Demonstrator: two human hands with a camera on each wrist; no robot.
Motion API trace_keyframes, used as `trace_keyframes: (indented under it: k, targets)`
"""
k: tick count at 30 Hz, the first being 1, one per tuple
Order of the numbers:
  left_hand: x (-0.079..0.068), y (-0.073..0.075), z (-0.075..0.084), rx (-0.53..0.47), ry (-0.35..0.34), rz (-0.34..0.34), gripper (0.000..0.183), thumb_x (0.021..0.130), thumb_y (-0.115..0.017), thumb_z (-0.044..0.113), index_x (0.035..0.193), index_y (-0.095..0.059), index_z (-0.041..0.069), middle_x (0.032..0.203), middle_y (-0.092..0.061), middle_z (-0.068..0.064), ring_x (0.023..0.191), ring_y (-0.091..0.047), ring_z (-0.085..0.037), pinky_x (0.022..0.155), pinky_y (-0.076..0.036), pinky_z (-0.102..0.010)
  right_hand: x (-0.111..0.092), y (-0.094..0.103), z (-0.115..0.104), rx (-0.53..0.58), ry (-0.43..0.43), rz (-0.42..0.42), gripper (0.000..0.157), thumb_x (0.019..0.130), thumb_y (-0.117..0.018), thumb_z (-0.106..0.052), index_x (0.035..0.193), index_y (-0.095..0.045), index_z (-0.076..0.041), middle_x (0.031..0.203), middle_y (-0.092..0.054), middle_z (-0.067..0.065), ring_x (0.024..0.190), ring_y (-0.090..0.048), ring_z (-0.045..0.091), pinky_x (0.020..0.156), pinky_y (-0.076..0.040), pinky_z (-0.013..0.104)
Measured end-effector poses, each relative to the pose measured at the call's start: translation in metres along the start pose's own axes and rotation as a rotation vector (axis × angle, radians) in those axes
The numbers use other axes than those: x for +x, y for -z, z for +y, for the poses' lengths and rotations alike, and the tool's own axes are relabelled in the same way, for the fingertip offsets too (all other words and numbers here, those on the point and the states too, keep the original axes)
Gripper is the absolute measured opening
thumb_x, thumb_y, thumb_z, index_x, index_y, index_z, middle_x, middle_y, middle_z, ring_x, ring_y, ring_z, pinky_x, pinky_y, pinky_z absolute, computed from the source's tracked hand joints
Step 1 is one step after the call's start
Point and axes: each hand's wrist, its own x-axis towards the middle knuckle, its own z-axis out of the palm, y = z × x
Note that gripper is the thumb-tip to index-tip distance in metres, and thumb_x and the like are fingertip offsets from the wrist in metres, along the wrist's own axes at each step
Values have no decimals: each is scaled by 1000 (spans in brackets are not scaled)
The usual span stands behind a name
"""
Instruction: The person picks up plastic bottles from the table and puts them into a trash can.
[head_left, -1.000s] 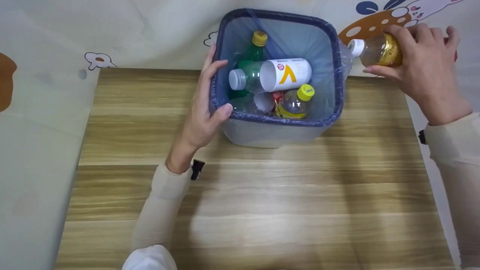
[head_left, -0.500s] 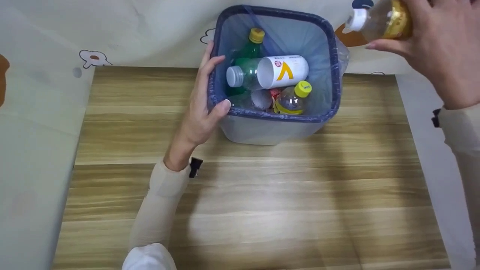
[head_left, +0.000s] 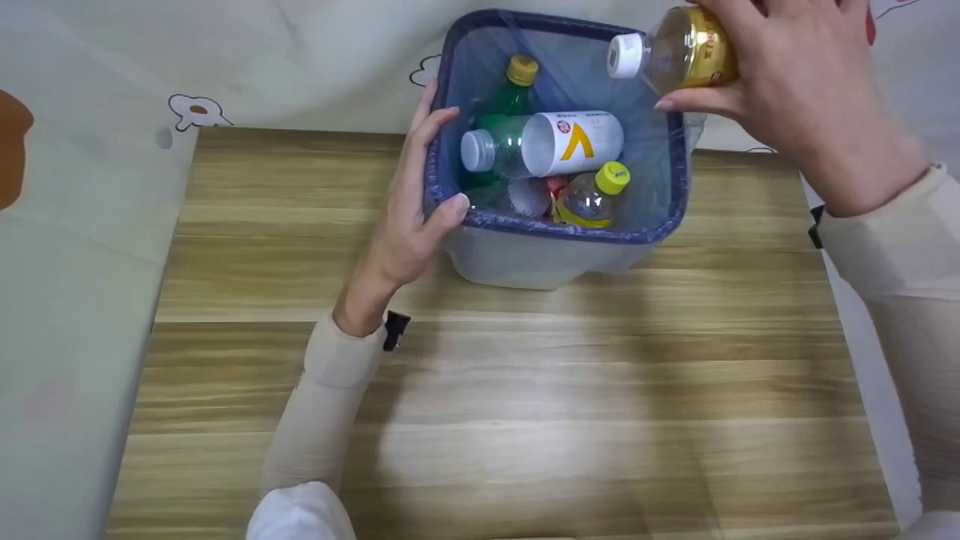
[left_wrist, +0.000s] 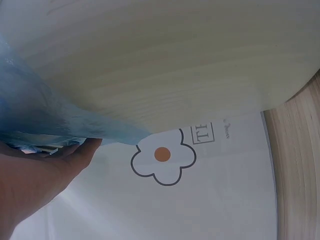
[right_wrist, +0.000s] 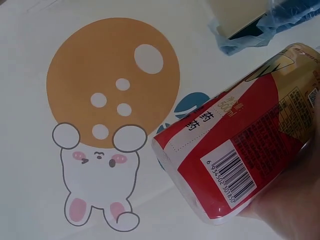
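A trash bin [head_left: 559, 231] with a blue liner folded over its rim stands at the table's back edge. My left hand [head_left: 411, 221] grips its left rim, thumb and index fingertip over the edge. In my right hand [head_left: 806, 97] is a plastic bottle [head_left: 694, 52] with a white cap and a gold label, lying sideways, its cap end over the bin's right part. The right wrist view shows the bottle's [right_wrist: 235, 155] red lower label with a barcode. Inside the bin lie a green bottle [head_left: 510, 97], a white-labelled bottle [head_left: 589, 142] and a yellow-capped bottle [head_left: 596, 195].
The bin stands on a wood-grain tabletop [head_left: 525, 405]. Behind it hangs a pale covering [head_left: 300, 67] printed with cartoon figures, including a rabbit [right_wrist: 100, 175] in the right wrist view. A black clip [head_left: 396, 330] sits at the left cuff.
My right hand has first risen, then moved left with the bottle, from beside the bin to over its right rim. The left hand keeps its grip on the rim.
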Motion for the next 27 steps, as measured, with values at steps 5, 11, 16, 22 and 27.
trace_keyframes:
  k: [5, 11, 16, 22, 27]
  targets:
    - [-1, 0, 1, 4, 8, -1, 91, 91, -48, 67, 146, -32, -3, 164, -7, -19, 152, -8, -21, 121, -15, -41, 0, -1, -9, -30, 39, -17, 81, 82, -75, -48, 148, -44, -14, 146, -41, 25, 137, -34, 46, 115, -8, 64]
    - [-4, 1, 3, -14, 23, 1, 91, 91, -48, 67, 146, -31, -3, 165, -6, -17, 152, -9, -20, 121, -18, -41, 10, -6, -39, -35, 79, -46, 82, 79, -69, -62, 143, -50, -14, 130, -55, 25, 128, -43, 44, 115, -11, 62]
    - [-6, 1, 5, 4, 2, 3, 89, 92, -47, 66, 146, -32, -2, 164, -8, -18, 152, -9, -21, 121, -16, -42, 16, -9, -73, -59, 126, -112, 83, 80, -66, -65, 144, -50, -16, 125, -56, 26, 118, -48, 47, 112, -16, 67]
    - [-8, 1, 7, 23, -16, -8, 88, 92, -46, 65, 146, -32, -3, 164, -8, -20, 152, -7, -22, 122, -10, -42, 11, -10, -96, -104, 169, -160, 83, 79, -64, -66, 143, -50, -16, 121, -57, 28, 115, -50, 49, 113, -9, 69]
    - [-8, 1, 10, 12, -10, -8, 90, 92, -46, 67, 146, -31, -4, 164, -8, -21, 152, -7, -22, 122, -11, -42, 11, -9, -106, -127, 150, -246, 89, 79, -59, -73, 149, -45, -19, 124, -55, 28, 117, -49, 50, 112, -8, 72]
